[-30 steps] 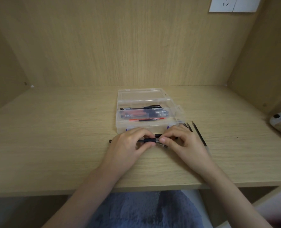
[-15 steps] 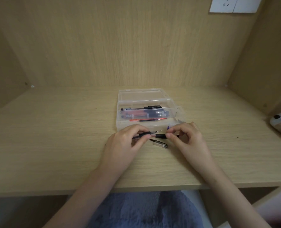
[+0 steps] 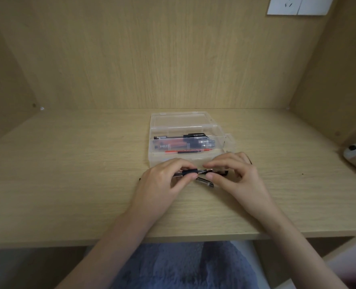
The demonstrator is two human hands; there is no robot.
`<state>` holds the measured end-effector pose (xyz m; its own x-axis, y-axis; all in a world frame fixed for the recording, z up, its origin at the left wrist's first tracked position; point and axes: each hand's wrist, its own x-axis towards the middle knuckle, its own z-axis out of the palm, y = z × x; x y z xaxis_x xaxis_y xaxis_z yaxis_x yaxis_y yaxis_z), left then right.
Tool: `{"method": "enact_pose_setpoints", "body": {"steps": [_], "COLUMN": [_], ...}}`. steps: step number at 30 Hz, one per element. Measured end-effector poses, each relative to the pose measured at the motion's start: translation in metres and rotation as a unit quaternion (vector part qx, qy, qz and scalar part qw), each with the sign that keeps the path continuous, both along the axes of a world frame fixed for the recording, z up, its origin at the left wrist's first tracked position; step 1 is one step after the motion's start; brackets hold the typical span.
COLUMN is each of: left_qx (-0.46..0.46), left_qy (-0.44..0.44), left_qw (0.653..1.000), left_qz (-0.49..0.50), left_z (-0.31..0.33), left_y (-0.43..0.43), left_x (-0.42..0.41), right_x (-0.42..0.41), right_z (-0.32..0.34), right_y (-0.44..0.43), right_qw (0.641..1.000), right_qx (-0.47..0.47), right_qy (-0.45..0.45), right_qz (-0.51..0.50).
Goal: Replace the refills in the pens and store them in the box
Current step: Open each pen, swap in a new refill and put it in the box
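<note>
Pinching one pen (image 3: 190, 173) between them, left hand (image 3: 162, 183) and right hand (image 3: 236, 179) risk cross-threading its halves; cap (image 3: 204, 182) at six o'clock may roll.

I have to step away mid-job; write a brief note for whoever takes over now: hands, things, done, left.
Left hand grips the pen by its black grip; right hand pinches the same pen's other half, low over the desk.
A clear loose part lies on the desk beneath.
The open clear box behind holds several pens and a red refill.
Done: some pens stored.
Left: likely finish joining this pen, add the loose part, box it.
</note>
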<state>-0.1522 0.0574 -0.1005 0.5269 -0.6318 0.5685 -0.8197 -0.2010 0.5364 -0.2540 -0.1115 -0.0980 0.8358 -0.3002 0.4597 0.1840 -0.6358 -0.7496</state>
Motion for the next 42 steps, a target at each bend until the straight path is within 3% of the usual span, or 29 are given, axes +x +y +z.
{"method": "enact_pose_setpoints", "body": {"steps": [12,18,21,23,26,30,37,42], "left_qx": [-0.031,-0.039,-0.012,-0.007,-0.006,-0.005,-0.001,0.004], "left_qy": [0.046,0.05,0.019,0.011,0.006,0.004,-0.001,0.001], "left_qw": [0.998,0.998,1.0,1.0,1.0,1.0,1.0,1.0], "left_qz": [-0.026,-0.011,-0.013,-0.016,-0.011,-0.007,-0.007,-0.006], "left_z": [0.0,0.0,0.001,0.002,0.003,0.002,0.005,0.005], "left_y": [-0.001,-0.001,-0.001,-0.001,-0.001,-0.001,0.0,-0.001], "left_x": [-0.002,-0.001,-0.001,-0.002,-0.002,-0.003,-0.004,-0.006], "right_x": [-0.004,-0.002,0.0,0.002,0.006,0.009,0.009,0.015], "right_z": [0.009,0.043,0.069,0.077,0.066,0.04,0.022,0.035], "right_y": [0.007,-0.004,-0.028,-0.041,-0.056,-0.066,-0.063,-0.056], "right_qw": [0.978,0.911,0.917,0.939,0.959,0.949,0.943,0.955], "right_qx": [0.2,0.392,0.369,0.312,0.155,0.054,0.0,-0.054], "right_qy": [-0.035,-0.129,-0.122,-0.043,0.11,0.179,0.211,0.118], "right_qz": [0.048,-0.008,-0.086,-0.137,-0.208,-0.253,-0.258,-0.267]}}
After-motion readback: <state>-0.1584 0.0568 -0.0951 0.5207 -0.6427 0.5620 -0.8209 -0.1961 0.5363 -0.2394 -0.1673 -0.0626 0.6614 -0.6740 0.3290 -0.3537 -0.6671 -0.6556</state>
